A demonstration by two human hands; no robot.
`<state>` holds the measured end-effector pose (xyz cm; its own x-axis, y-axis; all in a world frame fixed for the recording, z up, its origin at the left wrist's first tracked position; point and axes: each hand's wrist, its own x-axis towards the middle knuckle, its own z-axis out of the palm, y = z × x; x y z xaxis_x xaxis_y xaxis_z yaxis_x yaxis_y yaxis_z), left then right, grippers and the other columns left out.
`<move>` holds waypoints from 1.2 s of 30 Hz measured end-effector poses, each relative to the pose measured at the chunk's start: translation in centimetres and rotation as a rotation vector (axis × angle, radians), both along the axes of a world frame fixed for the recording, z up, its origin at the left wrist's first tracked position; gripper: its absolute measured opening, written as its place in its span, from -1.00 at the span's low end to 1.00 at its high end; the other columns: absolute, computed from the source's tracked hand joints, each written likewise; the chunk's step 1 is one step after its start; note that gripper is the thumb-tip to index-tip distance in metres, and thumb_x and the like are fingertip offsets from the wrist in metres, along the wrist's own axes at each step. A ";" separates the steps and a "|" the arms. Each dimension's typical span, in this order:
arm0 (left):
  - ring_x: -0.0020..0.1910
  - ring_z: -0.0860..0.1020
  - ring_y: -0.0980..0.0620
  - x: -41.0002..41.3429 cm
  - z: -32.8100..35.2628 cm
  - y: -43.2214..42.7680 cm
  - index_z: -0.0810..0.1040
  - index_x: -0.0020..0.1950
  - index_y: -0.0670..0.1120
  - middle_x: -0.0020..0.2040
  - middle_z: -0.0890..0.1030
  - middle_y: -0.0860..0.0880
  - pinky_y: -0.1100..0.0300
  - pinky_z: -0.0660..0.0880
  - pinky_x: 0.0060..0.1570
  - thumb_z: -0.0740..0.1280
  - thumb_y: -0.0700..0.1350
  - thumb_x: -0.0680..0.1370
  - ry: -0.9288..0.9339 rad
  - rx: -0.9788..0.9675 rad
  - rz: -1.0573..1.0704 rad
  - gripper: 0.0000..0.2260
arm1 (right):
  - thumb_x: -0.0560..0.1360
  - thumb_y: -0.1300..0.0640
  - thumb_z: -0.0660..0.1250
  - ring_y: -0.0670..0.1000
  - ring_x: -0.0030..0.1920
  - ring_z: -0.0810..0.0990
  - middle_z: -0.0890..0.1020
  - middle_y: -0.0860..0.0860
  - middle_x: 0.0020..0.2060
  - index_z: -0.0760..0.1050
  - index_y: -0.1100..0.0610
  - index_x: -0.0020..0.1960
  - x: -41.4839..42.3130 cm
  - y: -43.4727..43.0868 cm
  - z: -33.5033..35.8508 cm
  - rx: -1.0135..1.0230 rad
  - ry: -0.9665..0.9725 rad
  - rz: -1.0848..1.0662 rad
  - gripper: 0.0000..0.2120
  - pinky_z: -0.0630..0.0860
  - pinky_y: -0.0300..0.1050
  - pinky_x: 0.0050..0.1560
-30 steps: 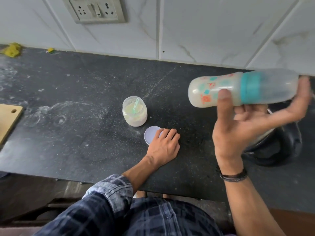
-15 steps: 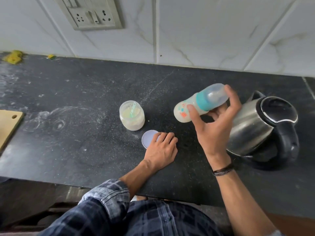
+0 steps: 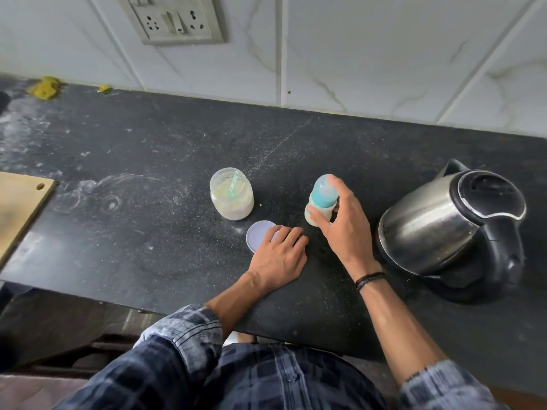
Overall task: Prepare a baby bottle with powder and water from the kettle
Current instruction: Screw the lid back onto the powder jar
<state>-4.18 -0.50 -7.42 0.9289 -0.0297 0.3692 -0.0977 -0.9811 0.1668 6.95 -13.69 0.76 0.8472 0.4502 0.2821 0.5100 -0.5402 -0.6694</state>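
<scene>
The baby bottle (image 3: 321,199), capped with a teal collar and holding milky liquid, stands upright on the black counter (image 3: 148,232). My right hand (image 3: 344,224) grips it from the right, thumb and fingers curled round its body. My left hand (image 3: 281,255) rests flat on the counter, its fingertips touching the round pale lid (image 3: 259,233). The open powder jar (image 3: 231,193), with a green scoop inside, stands left of the bottle. The steel kettle (image 3: 444,223) with black lid and handle sits at the right.
A wooden board (image 3: 20,208) lies at the counter's left edge. Yellow scraps (image 3: 44,87) lie at the far left by the tiled wall, where a switch socket plate (image 3: 174,19) is mounted. White powder dusts the counter's left half.
My right hand brought the bottle down from a raised, sideways position to upright on the counter between jar and kettle. My left hand stayed on the lid.
</scene>
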 end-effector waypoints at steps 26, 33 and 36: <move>0.07 0.57 -0.09 -4.5 3.0 2.9 0.61 0.06 -0.10 0.09 0.63 -0.02 0.06 0.45 0.08 0.35 -0.19 0.57 -0.132 -0.162 0.242 -0.91 | 0.51 0.18 0.53 0.00 -0.08 0.49 0.54 -0.03 -0.07 0.58 0.15 0.20 -6.3 -0.6 -4.1 0.097 -0.051 0.103 -0.71 0.58 0.13 -0.06; 0.00 0.53 -0.05 -7.5 3.2 7.1 0.61 0.06 -0.09 0.06 0.64 0.02 0.03 0.48 -0.02 0.27 -0.16 0.59 -0.147 -0.302 0.400 -0.86 | 0.44 -0.10 0.57 0.08 0.15 0.45 0.45 0.01 0.20 0.48 0.07 0.40 -8.3 4.1 -4.9 -0.227 0.080 0.217 -0.39 0.55 -0.02 0.11; 0.00 0.52 -0.05 -8.2 3.5 8.6 0.59 0.08 -0.08 0.09 0.62 0.02 0.03 0.49 0.02 0.26 -0.14 0.60 -0.135 -0.368 0.460 -0.85 | 0.40 -0.14 0.59 0.13 0.21 0.41 0.41 0.04 0.27 0.42 0.06 0.46 -8.7 5.5 -5.0 -0.295 0.068 0.198 -0.27 0.52 0.02 0.17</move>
<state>-12.39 8.10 -3.96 0.7604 0.5158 0.3946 0.2789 -0.8081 0.5188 -1.78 -8.21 -4.21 0.7477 0.6611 0.0620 0.5839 -0.6101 -0.5355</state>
